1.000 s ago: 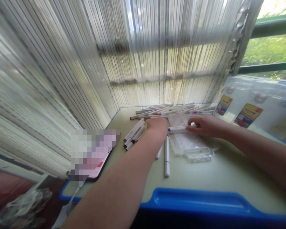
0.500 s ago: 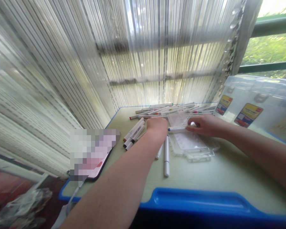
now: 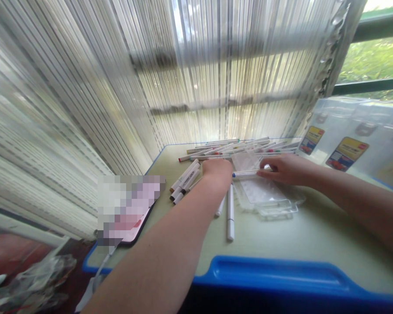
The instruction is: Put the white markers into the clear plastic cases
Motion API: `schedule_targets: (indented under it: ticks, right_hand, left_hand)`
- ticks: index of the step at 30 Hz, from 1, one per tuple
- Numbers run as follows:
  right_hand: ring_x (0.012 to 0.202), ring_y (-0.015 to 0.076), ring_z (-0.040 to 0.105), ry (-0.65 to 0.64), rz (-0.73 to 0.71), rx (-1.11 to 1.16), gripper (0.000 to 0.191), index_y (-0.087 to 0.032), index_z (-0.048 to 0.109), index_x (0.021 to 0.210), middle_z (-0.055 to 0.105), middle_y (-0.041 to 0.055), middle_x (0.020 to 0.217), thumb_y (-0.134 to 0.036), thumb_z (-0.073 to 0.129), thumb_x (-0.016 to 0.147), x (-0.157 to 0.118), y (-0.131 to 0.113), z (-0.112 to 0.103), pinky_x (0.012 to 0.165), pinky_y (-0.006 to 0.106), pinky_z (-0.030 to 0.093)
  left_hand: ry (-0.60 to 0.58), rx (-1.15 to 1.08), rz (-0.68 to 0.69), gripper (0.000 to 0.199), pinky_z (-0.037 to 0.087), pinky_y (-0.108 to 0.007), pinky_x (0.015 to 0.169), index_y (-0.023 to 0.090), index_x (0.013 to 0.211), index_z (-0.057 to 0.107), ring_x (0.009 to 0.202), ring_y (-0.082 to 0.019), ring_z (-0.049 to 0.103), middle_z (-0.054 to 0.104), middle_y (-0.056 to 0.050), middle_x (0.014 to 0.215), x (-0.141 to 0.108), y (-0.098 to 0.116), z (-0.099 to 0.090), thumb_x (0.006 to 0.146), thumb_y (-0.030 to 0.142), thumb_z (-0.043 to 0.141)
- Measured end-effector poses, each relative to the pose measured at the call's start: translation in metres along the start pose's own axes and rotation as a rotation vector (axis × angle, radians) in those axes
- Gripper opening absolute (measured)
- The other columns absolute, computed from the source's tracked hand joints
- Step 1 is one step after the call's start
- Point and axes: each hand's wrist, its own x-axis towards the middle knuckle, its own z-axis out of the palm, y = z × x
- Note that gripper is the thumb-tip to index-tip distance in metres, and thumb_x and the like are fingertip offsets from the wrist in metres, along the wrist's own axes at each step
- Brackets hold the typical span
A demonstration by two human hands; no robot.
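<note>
My right hand (image 3: 273, 169) is closed, thumb and fingers pinching a white marker with a blue end (image 3: 245, 174) above a clear plastic case (image 3: 265, 194). My left hand (image 3: 218, 170) is bent over at the marker's blue end; its fingers are hidden behind the back of the hand. Beside it on the left lie several white markers with dark and brown ends (image 3: 185, 181). A single white marker (image 3: 230, 213) points toward the front edge, below my left hand. Behind both hands spreads a loose pile of thin coloured markers (image 3: 222, 150).
A pink-screened phone (image 3: 137, 213) with a cable lies at the table's left edge. Clear storage boxes with yellow labels (image 3: 350, 152) stand at the back right. A blue tray edge (image 3: 275, 272) runs along the front. A pleated curtain (image 3: 196, 78) hangs behind.
The view has shifted slightly. Both hands keep nearly the same pose, and the blue-ended marker stays between them.
</note>
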Motion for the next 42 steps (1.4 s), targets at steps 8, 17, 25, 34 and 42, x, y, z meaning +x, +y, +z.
schedule_targets:
  ticks: [8, 17, 25, 34, 42]
  right_hand:
    - [0.056, 0.0148, 0.05, -0.008, 0.01, 0.012, 0.044, -0.024, 0.064, 0.087, 0.061, 0.0023, 0.064, -0.061, 0.039, 0.082, 0.0007, 0.0008, 0.0014, 0.052, 0.025, 0.029]
    - [0.057, 0.0154, 0.051, 0.009, 0.022, -0.001, 0.043, -0.025, 0.066, 0.088, 0.063, 0.003, 0.069, -0.06, 0.042, 0.08, 0.0008, 0.0024, 0.001, 0.053, 0.026, 0.029]
    - [0.057, 0.0149, 0.053, 0.021, -0.015, -0.01, 0.045, -0.024, 0.065, 0.088, 0.063, 0.0036, 0.068, -0.06, 0.04, 0.082, -0.0003, 0.0024, 0.0014, 0.052, 0.025, 0.03]
    - [0.057, 0.0148, 0.052, 0.01, -0.016, -0.009, 0.047, -0.024, 0.065, 0.088, 0.064, 0.0038, 0.07, -0.062, 0.039, 0.082, 0.0009, 0.0034, 0.0018, 0.051, 0.025, 0.029]
    - [0.058, 0.0153, 0.052, 0.007, 0.007, 0.008, 0.044, -0.024, 0.064, 0.086, 0.062, 0.0028, 0.066, -0.06, 0.039, 0.082, -0.0001, 0.0005, 0.0004, 0.052, 0.025, 0.029]
  left_hand:
    - [-0.02, 0.011, -0.003, 0.036, 0.051, -0.037, 0.083, 0.015, 0.112, 0.064, 0.107, -0.026, 0.06, 0.064, -0.017, 0.116, -0.0009, 0.0007, -0.0013, 0.085, 0.009, 0.041]
    - [-0.041, 0.058, 0.014, 0.037, 0.049, -0.04, 0.086, 0.014, 0.117, 0.061, 0.112, -0.027, 0.057, 0.063, -0.017, 0.116, -0.004, 0.0029, -0.0039, 0.086, 0.011, 0.04]
    - [-0.036, 0.069, 0.015, 0.038, 0.049, -0.04, 0.087, 0.012, 0.119, 0.058, 0.113, -0.026, 0.056, 0.062, -0.018, 0.118, -0.0037, 0.0032, -0.0019, 0.087, 0.011, 0.037]
    - [-0.009, 0.059, 0.018, 0.038, 0.048, -0.04, 0.088, 0.013, 0.119, 0.059, 0.113, -0.027, 0.056, 0.062, -0.016, 0.119, -0.0038, 0.0024, 0.0002, 0.088, 0.013, 0.038]
    - [-0.024, 0.034, 0.009, 0.037, 0.049, -0.039, 0.086, 0.013, 0.119, 0.059, 0.112, -0.027, 0.057, 0.062, -0.017, 0.119, -0.0035, 0.0014, -0.0003, 0.087, 0.012, 0.04]
